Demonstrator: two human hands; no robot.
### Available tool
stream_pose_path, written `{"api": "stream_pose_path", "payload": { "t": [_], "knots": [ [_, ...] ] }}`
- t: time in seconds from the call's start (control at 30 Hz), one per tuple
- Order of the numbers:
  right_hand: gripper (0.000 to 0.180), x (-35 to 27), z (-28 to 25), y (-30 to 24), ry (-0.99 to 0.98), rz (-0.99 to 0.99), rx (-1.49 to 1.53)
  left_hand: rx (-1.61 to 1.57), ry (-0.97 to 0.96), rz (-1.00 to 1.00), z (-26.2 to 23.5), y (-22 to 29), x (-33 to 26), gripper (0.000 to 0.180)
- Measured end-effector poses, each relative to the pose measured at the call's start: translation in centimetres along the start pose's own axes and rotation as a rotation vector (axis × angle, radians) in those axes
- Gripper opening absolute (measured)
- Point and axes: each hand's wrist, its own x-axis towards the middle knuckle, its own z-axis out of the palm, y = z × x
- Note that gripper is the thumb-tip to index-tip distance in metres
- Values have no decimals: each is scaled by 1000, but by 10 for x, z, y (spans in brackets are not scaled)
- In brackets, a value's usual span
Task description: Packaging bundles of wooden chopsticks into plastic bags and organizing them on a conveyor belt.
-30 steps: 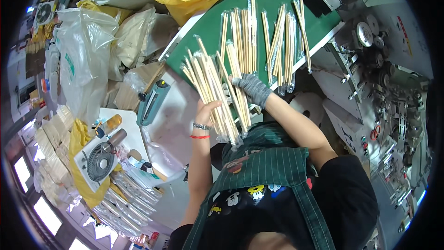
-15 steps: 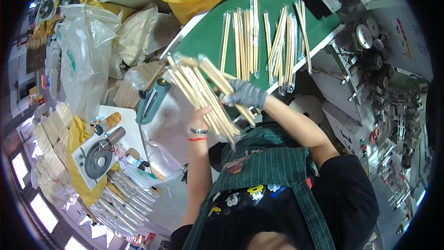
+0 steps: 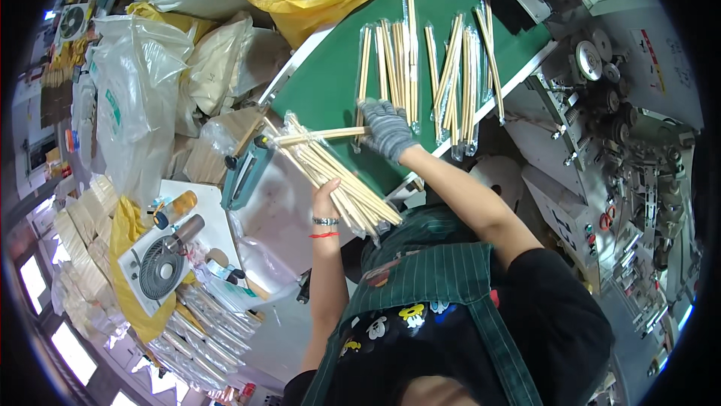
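Observation:
My left hand [image 3: 325, 202], bare with a bracelet and a red string at the wrist, is closed round a slanting bundle of wooden chopsticks [image 3: 347, 192] in clear sleeves. My right hand [image 3: 388, 131], in a grey glove, is over the edge of the green conveyor belt [image 3: 323, 79]. Its fingers are closed on a pair of chopsticks [image 3: 323, 135] that reaches left across the top of the bundle. Just beyond the glove, more sleeved chopsticks [image 3: 402, 53] lie on the belt, and another group [image 3: 467, 79] is further right. The glove hides the near ends of some.
A yellow bag [image 3: 300, 8] of clear plastic stands left of the belt, near a white sack [image 3: 139, 98]. A teal tool with a long body [image 3: 249, 173] and a small fan [image 3: 160, 265] are at the left. Machinery with rollers [image 3: 601, 75] stands at the right.
My right hand has drawn away from the bundle, up over the belt edge. The pair in it now lies nearly level across the bundle. The left hand has barely moved.

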Motion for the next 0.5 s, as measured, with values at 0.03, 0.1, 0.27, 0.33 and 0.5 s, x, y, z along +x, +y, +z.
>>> {"api": "stream_pose_path", "payload": {
  "t": [0.03,0.1,0.27,0.33,0.5],
  "knots": [
    [39,8,2,-1,-110,-26,-96,-84,1,16,3,-1,2,40],
    [39,10,3,-8,-268,37,42,-162,19,24,8,4,7,43],
    [42,-22,-4,-47,-187,-252,110,-318,-25,32,7,15,34,50],
    [41,-17,-15,-38,-390,-259,60,-309,26,-13,6,13,38,49],
    [50,38,-54,-31,-815,37,216,-515,-105,-130,-13,7,29,47]
  ]
}}
